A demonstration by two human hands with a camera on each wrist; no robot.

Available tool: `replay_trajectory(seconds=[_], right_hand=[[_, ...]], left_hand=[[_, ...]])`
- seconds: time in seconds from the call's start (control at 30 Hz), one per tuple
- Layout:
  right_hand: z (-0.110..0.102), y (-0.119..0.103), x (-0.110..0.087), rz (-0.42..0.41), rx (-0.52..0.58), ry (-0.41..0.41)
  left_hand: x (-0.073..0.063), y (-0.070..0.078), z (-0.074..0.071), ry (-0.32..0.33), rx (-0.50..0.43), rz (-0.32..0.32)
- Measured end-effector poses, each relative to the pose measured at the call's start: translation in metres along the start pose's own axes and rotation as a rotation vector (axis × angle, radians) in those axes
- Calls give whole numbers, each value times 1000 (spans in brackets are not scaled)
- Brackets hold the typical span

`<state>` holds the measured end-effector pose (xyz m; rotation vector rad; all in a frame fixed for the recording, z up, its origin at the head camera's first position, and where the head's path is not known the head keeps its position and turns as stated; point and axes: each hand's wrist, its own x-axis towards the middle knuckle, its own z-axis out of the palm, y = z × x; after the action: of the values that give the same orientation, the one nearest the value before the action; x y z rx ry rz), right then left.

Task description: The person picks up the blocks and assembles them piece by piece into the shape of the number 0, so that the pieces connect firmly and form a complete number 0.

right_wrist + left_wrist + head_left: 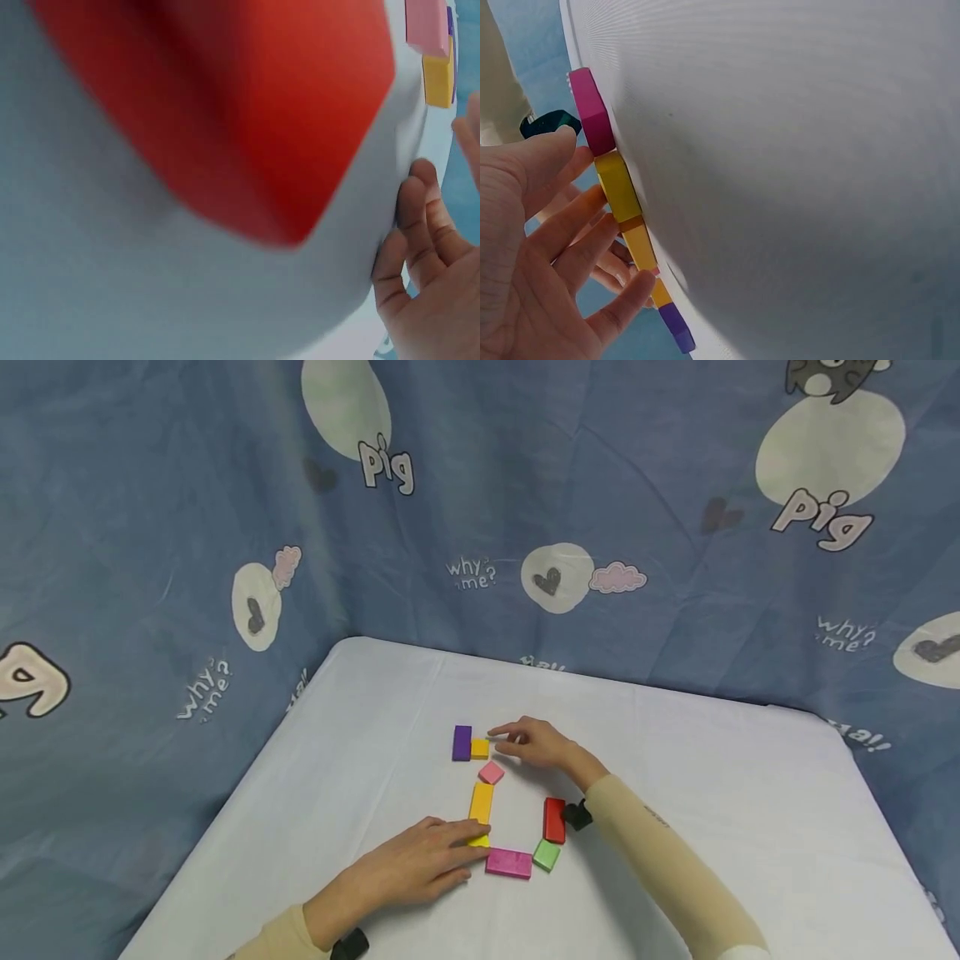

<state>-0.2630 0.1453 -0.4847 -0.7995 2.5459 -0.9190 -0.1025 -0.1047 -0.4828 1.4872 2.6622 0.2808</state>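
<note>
My left hand (420, 864) lies low over the table with its fingers extended, fingertips right at the bright yellow block (478, 841). An amber block (482, 802) continues that line, and a magenta block (508, 863) sits at its near end. Beyond it, a small pink block (491, 772) stands cornerwise. Fingers loosely bent and holding nothing, my right hand (536, 743) rests just right of a small amber block (479, 749). A purple block (462, 743) adjoins that one on the left. In the right wrist view, the right fingertips (390, 259) are down at the tabletop.
A red block (553, 820) stands upright on the right side, beneath the right forearm's wrist camera (577, 815). Between it and the magenta block is a tilted green block (547, 855). A blue printed curtain (637, 485) hangs behind the white table (712, 752).
</note>
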Motion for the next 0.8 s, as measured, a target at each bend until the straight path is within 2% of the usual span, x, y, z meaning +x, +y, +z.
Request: replay_trajectory(seconds=[0.4,0.6,0.8], right_hand=[[1,10,1,-130,53,-26],[2,13,0,-220,23,-45],[-1,12,1,-256,-28,-65]], left_hand=[[1,0,3,-15,-24,-3],[3,3,0,-39,-40,-26],[5,3,-2,-56,-41,-42]])
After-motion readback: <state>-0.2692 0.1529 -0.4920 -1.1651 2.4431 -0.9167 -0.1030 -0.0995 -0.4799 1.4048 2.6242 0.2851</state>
